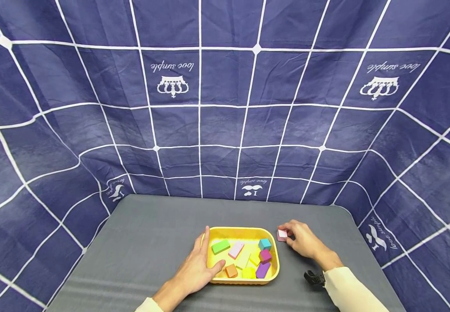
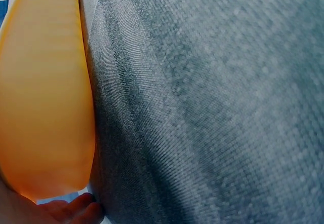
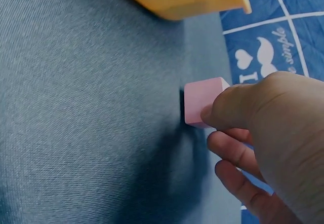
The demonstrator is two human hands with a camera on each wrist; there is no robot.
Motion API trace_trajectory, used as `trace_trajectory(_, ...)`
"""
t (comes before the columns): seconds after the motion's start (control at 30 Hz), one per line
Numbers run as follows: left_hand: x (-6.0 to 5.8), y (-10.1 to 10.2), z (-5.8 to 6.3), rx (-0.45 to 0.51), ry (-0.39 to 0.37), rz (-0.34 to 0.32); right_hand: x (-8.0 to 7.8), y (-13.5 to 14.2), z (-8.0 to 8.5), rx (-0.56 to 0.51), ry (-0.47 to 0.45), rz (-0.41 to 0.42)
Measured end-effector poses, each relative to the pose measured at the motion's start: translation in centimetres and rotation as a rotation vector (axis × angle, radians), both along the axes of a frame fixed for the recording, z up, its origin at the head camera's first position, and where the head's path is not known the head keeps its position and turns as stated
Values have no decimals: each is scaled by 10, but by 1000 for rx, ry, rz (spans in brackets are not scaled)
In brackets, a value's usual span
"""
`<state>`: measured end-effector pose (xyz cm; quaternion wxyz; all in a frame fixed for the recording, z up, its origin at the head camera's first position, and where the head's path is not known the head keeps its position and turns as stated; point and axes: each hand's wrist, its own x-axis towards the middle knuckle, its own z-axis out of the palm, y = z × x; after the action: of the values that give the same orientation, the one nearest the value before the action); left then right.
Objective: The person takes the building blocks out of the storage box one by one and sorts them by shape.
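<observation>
While the right hand [image 1: 304,239] pinches a pink block [image 3: 200,96] — between fingertips [image 3: 221,109] — the left hand [image 1: 197,267] lies spread.

Right fingers [image 1: 288,225] pinch pink cube [image 1: 282,235] (left hand [image 1: 197,265] holds yellow tray [image 1: 244,281]).

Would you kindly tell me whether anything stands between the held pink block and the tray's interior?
Only the yellow tray's right wall does; nothing else visible lies between that wall and the pink block pinched by the right hand.
</observation>
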<state>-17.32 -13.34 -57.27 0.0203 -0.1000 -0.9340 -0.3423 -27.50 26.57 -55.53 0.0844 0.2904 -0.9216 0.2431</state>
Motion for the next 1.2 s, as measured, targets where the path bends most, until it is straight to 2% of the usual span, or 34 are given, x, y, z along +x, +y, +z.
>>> trace_trajectory(0.3, -3, 0, 2, -6, 22, -12, 2, 6, -6, -45, 58, 32)
trace_trajectory(0.47, -6, 0, 5, -7, 15, -19, 4, 6, -1, -21, 51, -28)
trace_trajectory(0.7, -6, 0, 5, -17, -1, -16, 12, -1, 18, 31, 55, -105)
trace_trajectory(0.97, -4, 0, 4, -19, -3, -14, 21, -15, 37, 73, 150, -56)
trace_trajectory(1.2, -2, 0, 0, -24, -5, -5, 29, -31, 55, 141, 145, 26)
